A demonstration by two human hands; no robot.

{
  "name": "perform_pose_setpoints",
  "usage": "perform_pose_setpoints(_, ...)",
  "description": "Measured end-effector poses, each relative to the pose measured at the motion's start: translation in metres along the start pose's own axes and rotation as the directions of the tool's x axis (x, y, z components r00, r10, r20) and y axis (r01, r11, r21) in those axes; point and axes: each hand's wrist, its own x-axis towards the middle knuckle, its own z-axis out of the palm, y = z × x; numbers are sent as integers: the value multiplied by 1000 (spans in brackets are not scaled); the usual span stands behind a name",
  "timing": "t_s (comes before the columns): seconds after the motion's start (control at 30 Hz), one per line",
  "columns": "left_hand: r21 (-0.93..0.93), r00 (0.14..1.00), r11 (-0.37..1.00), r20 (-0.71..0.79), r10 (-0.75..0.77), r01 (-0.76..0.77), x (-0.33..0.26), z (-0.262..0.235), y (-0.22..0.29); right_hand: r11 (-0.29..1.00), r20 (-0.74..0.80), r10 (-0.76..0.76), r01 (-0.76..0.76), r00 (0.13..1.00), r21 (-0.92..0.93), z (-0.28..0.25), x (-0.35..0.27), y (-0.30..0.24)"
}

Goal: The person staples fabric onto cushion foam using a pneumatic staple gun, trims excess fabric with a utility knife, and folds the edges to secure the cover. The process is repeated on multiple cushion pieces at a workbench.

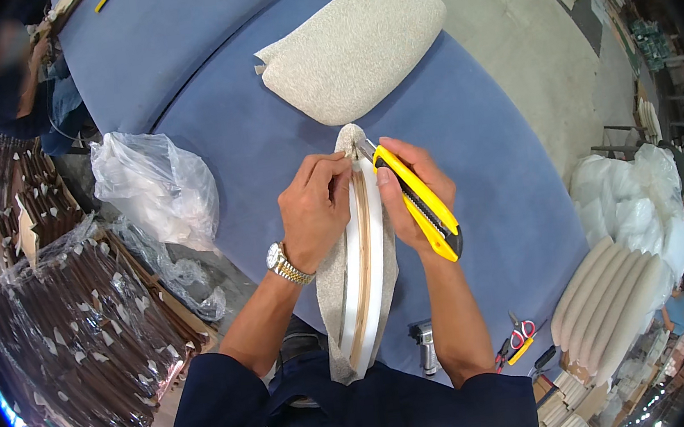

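Observation:
A padded panel (375,247) stands on its edge in front of me, with a thin wooden core between white foam layers. Beige fabric (332,297) hangs down along both of its sides and wraps over its far end. At that end my left hand (314,208) is closed, its fingertips pinching the edge of the fabric. My right hand (418,177) grips a yellow and black utility knife (416,200). The knife's blade reaches the fabric at the panel's tip, close to my left fingertips. Exactly where the blade touches is too small to tell.
Beyond the panel, a beige covered cushion (358,43) lies on the blue padded table (494,166). Clear plastic bags (157,186) bulge at left. Scissors (522,332) and a metal tool (426,347) lie near right, beside stacked beige cushions (606,303). Another person (21,88) is at far left.

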Motion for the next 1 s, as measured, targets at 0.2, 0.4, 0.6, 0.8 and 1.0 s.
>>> perform_pose_setpoints(0.2, -38, 1000, 999, -20, 4, -5, -1, 3, -5, 986, 3, -112, 111, 994, -128, 4, 2, -1)
perform_pose_setpoints(0.4, -58, 1000, 998, -12, 6, -7, 0, 4, -4, 973, 3, -139, 137, 990, -185, 6, 0, -3)
perform_pose_setpoints(0.6, -72, 1000, 997, -27, 0, -2, 0, 7, -3, 975, -7, -138, 134, 990, -176, 5, 0, -5)
perform_pose_setpoints(0.8, -53, 999, 999, -39, -5, 3, -2, 10, -1, 986, -27, -105, 101, 994, -130, 7, -6, -3)
perform_pose_setpoints(1.0, -73, 999, 997, -37, -20, 18, -3, 11, 3, 991, -30, -71, 67, 997, -120, 3, -11, -7)
